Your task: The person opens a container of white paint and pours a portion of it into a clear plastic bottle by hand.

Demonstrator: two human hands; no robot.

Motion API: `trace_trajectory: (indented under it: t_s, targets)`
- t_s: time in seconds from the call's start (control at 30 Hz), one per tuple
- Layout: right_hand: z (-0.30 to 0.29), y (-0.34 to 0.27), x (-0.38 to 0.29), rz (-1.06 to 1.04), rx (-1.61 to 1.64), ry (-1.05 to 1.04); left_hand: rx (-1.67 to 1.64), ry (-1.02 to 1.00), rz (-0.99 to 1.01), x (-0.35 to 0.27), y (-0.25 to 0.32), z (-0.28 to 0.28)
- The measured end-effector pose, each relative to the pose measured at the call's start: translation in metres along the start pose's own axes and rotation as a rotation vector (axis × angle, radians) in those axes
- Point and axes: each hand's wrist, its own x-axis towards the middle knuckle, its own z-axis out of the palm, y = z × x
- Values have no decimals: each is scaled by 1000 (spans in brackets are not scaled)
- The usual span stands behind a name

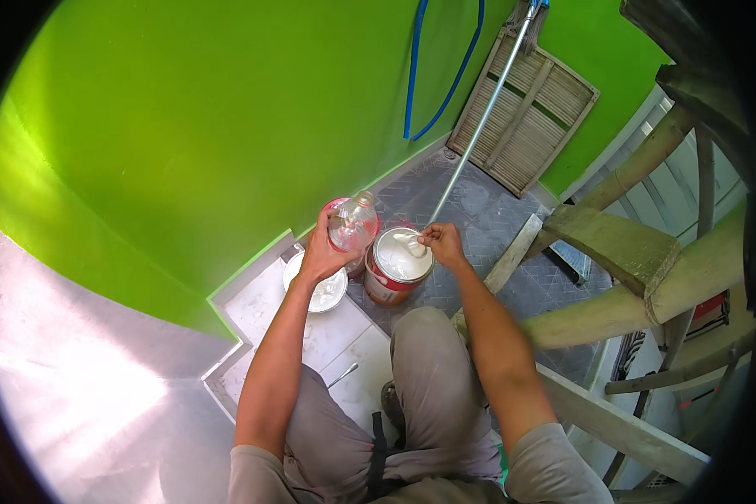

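My left hand (329, 252) is wrapped around a clear plastic bottle (354, 222), its neck pointing away from me. Beneath the bottle shows part of a red-rimmed container (335, 203), mostly hidden. Just right of it stands an open paint can (390, 291) filled with white paint (403, 264). Over its far right rim, my right hand (442, 242) pinches a small paint-coated piece (411, 242), which rests in or just above the paint; its exact kind is unclear. A round lid or shallow tub smeared with white (329, 295) sits below my left wrist.
A spoon (343, 375) lies on the white tile step by my left leg. Behind the can, a long metal pole (482, 126) leans near a louvred wooden shutter (523, 113). A blue hose (416, 69) hangs along the green wall. Bamboo scaffolding (605, 315) with planks rises close on my right.
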Motion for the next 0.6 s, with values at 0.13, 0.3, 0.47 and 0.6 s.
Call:
trace_trajectory:
  t_s: [0.13,0.3,0.47,0.6]
  targets:
    - [-12,-22,-9,-36,-103,56,86,-41,4,0,-6,7]
    - [-23,-61,-14,-57,-46,192,92,-118,47,-3,-8,5]
    - [-26,-76,-16,-64,-28,192,128,-129,46,-2,-9,4]
    - [-15,-70,-18,-3,-13,179,132,-114,56,-5,-6,-2]
